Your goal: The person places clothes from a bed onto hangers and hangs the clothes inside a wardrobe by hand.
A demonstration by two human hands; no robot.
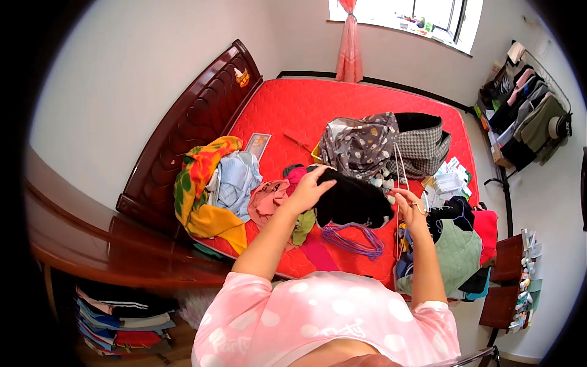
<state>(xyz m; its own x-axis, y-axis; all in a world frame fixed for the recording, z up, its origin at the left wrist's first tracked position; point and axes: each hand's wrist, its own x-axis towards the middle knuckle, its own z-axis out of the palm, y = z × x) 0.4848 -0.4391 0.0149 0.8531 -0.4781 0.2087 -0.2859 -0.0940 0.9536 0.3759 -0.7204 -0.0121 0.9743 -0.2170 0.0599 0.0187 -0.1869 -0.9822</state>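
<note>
My left hand [310, 189] grips the upper left edge of a black garment [354, 199], which spreads out over the bed. Fingers of my right hand [408, 205] are closed around a thin white clothes hanger [400, 162], held upright just right of the garment. Below the garment lies a bundle of purple and blue hangers [354, 241]. Left of my left hand are a pink garment [269, 200] and an olive-green cloth [303, 229]. Small rolled items [384, 182] lie behind the black garment, partly hidden.
Clothes and a yellow-orange blanket [211, 220] are heaped near the headboard [183, 122] of the red bed [293, 101]. A patterned grey cloth [361, 144] and checked fabric basket [428, 144] stand behind. A green garment pile [452, 254] lies right; a clothes rack [556, 79] stands beyond.
</note>
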